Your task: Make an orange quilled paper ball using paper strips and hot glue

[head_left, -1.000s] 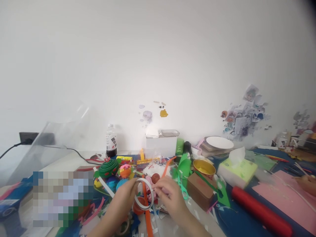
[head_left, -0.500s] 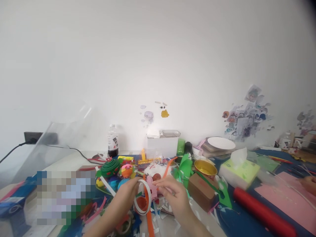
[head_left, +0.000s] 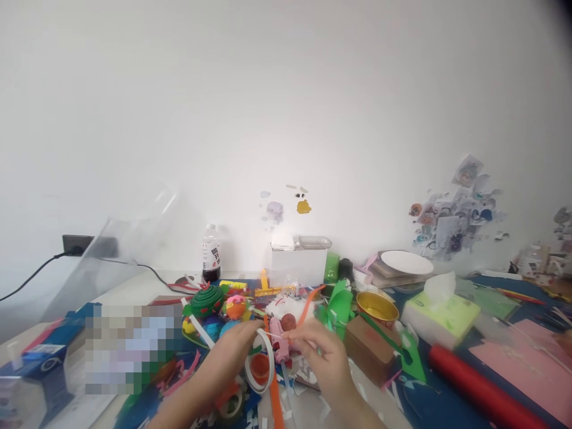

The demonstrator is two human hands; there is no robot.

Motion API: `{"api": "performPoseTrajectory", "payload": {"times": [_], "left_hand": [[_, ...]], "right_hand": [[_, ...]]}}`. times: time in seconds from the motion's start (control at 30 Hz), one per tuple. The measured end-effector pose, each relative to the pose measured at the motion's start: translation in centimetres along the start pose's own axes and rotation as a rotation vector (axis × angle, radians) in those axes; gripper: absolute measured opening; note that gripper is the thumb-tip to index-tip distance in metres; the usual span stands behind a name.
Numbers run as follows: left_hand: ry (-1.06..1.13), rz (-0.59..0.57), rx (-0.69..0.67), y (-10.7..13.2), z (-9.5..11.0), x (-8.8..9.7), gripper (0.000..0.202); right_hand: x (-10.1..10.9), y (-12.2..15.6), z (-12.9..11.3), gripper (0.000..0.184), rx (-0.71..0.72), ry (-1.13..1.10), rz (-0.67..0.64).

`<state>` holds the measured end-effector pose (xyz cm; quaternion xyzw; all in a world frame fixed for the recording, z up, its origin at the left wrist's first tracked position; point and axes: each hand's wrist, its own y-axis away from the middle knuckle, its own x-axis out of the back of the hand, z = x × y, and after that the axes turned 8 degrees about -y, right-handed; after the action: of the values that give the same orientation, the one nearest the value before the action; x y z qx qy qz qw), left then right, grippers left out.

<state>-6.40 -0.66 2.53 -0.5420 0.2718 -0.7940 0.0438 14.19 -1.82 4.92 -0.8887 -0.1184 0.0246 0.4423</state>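
My left hand point(head_left: 226, 357) is closed on a white tape roll point(head_left: 263, 369), holding it upright by its rim. My right hand point(head_left: 322, 357) pinches a thin white strip point(head_left: 280, 337) that runs from the roll toward its fingertips. An orange paper strip point(head_left: 274, 402) hangs down under the roll. A pink glue gun point(head_left: 279, 345) and a small orange cup point(head_left: 259, 367) lie just behind and below the roll.
The table is crowded with craft scraps: a green woven dome point(head_left: 207, 300), a gold tin point(head_left: 376, 307), a brown box point(head_left: 370, 347), a tissue pack point(head_left: 441, 316), a red roll point(head_left: 480, 390), a dark bottle point(head_left: 211, 260) and a white box point(head_left: 298, 265). A clear sheet point(head_left: 111, 262) leans at left.
The view has drifted so everything sits a little further right. My right hand has drawn the strip slightly away from the roll. The other person's hand at far right has left the picture.
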Motion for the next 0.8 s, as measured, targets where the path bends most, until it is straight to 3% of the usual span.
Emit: {"api": "performPoseTrajectory", "payload": {"times": [0.33,0.8], "left_hand": [[0.129,0.011,0.120,-0.5,1.7,1.7,0.037],[0.285,0.044,0.204,-0.5,2.2,1.2,0.031]], "right_hand": [[-0.7,0.2,0.1,0.018,0.136,0.036,-0.105],[-1.1,0.4,0.4,0.022,0.259,0.123,-0.175]]}}
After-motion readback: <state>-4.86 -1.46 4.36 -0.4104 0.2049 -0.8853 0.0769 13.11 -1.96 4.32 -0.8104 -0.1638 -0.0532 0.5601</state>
